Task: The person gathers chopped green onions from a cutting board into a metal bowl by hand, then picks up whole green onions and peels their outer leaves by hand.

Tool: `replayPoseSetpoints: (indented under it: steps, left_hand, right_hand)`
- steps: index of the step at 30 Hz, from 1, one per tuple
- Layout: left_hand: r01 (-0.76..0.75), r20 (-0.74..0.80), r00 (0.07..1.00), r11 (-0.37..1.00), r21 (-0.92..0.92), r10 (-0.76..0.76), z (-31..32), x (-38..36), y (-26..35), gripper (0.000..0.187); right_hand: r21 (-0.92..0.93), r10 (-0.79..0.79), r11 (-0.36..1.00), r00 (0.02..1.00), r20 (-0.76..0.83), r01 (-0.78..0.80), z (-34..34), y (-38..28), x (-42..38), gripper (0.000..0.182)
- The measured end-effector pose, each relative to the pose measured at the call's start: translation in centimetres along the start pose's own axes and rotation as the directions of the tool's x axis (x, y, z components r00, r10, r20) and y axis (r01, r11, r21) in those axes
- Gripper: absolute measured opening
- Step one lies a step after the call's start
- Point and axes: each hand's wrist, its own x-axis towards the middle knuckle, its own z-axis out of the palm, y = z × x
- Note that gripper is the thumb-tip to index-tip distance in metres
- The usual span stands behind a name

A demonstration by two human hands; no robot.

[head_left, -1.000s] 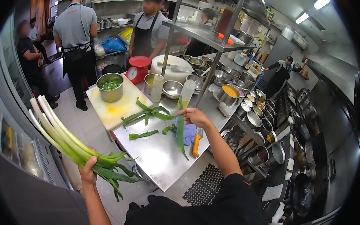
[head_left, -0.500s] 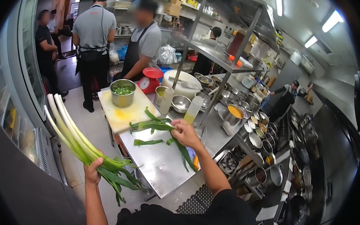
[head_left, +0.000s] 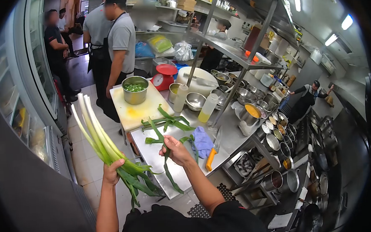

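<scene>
My left hand (head_left: 112,172) is closed round a bunch of leeks (head_left: 100,137), white ends up and green leaves hanging below the fist. Over the steel table (head_left: 155,176), my right hand (head_left: 177,151) pinches a long green leaf (head_left: 170,171). Other cut leaves (head_left: 169,122) lie just beyond it, along the edge of the cutting board. Right of my right hand are a blue cloth (head_left: 203,142) and a knife with an orange handle (head_left: 211,157).
On the yellow-stained cutting board (head_left: 141,113) stands a pot of chopped greens (head_left: 135,93). Behind are a red scale (head_left: 163,78), squeeze bottles (head_left: 208,107) and metal bowls (head_left: 195,100). A steel shelf post (head_left: 230,97) rises at the right. Several people stand farther back.
My right hand has moved down and left, now with a leaf in its fingers. The cloth and knife are now more visible. A person beyond the board has moved left.
</scene>
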Motion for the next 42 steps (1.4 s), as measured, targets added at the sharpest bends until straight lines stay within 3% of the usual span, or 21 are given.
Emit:
replayPoseSetpoints:
  steps: [3,5,8,10,15,17,18,23,25,26,30,32,34,35,37,40,42]
  left_hand:
    - [0.003,0.027,1.000,1.000,0.003,-0.003,0.1,0.2,-0.3,0.034]
    - [0.000,0.045,0.999,1.000,0.012,0.000,0.5,0.3,-0.2,0.034]
    - [-0.010,0.034,0.999,1.000,0.004,0.010,1.0,0.3,-0.3,0.034]
    - [-0.016,0.022,1.000,1.000,0.003,0.016,1.2,0.5,-0.4,0.036]
    - [-0.003,0.043,0.999,1.000,0.029,0.001,2.1,0.4,0.3,0.038]
    - [-0.002,0.046,0.999,0.999,0.032,0.001,2.2,0.4,0.3,0.038]
    - [-0.009,0.041,0.999,0.999,0.037,0.008,2.1,0.5,0.2,0.038]
    - [-0.023,0.035,0.999,1.000,0.020,0.022,1.8,0.8,-0.3,0.039]
    - [-0.004,0.043,0.999,0.997,-0.073,0.007,2.1,1.0,-0.2,0.038]
    - [0.000,0.044,0.999,0.997,-0.072,0.003,1.9,1.0,-0.4,0.038]
    - [-0.047,0.025,0.999,0.999,-0.022,0.048,2.0,1.0,-0.4,0.040]
    - [-0.047,0.059,0.997,0.999,-0.011,0.048,2.3,1.1,-0.3,0.043]
    - [0.008,0.067,0.998,1.000,0.005,-0.009,2.0,0.9,0.0,0.050]
    - [0.028,0.028,0.999,0.998,0.064,-0.030,0.2,1.6,-1.6,0.037]
    - [-0.014,0.040,0.999,0.997,0.082,0.011,0.6,1.3,-1.1,0.031]
    - [-0.079,0.023,0.997,0.988,0.133,0.077,1.5,1.1,-0.2,0.032]
    - [-0.092,0.039,0.995,0.994,0.063,0.090,1.2,1.4,-0.6,0.034]
  right_hand:
    - [-0.040,0.011,0.999,1.000,0.005,-0.011,2.6,-1.4,-0.6,0.024]
    - [-0.076,-0.070,0.994,0.994,0.084,0.077,3.4,-0.7,-0.4,0.021]
    - [-0.143,-0.074,0.987,0.996,0.040,0.079,4.9,-0.7,-0.2,0.023]
    - [-0.301,-0.122,0.946,0.992,0.021,0.123,5.9,-0.5,0.3,0.025]
    - [-0.402,-0.104,0.908,0.993,0.059,0.119,7.0,1.2,1.8,0.028]
    - [-0.410,-0.233,0.875,0.966,0.109,0.257,7.2,2.7,2.7,0.029]
    - [-0.498,-0.221,0.839,0.974,0.058,0.220,7.2,3.2,2.7,0.027]
    - [-0.500,-0.252,0.825,0.963,0.094,0.264,9.8,3.7,2.5,0.032]
    - [-0.568,-0.374,0.747,0.925,0.069,0.345,10.7,3.8,2.4,0.029]
    - [-0.595,-0.325,0.755,0.945,0.025,0.276,10.7,3.7,2.4,0.027]
    - [-0.529,-0.309,0.803,0.951,0.026,0.275,8.5,5.6,3.8,0.026]
    - [-0.615,-0.335,0.728,0.940,0.067,0.304,7.9,5.0,3.7,0.023]
    - [-0.570,-0.235,0.807,0.970,-0.069,0.155,7.7,4.7,3.3,0.024]
    - [-0.522,-0.194,0.845,0.976,-0.103,0.113,8.5,3.8,2.7,0.026]
    - [-0.295,-0.139,0.949,0.988,-0.074,0.111,8.5,3.8,3.1,0.030]
    - [-0.365,-0.193,0.917,0.979,-0.060,0.158,9.9,3.5,2.7,0.028]
    - [-0.412,-0.224,0.895,0.971,-0.080,0.172,9.8,4.5,2.6,0.025]
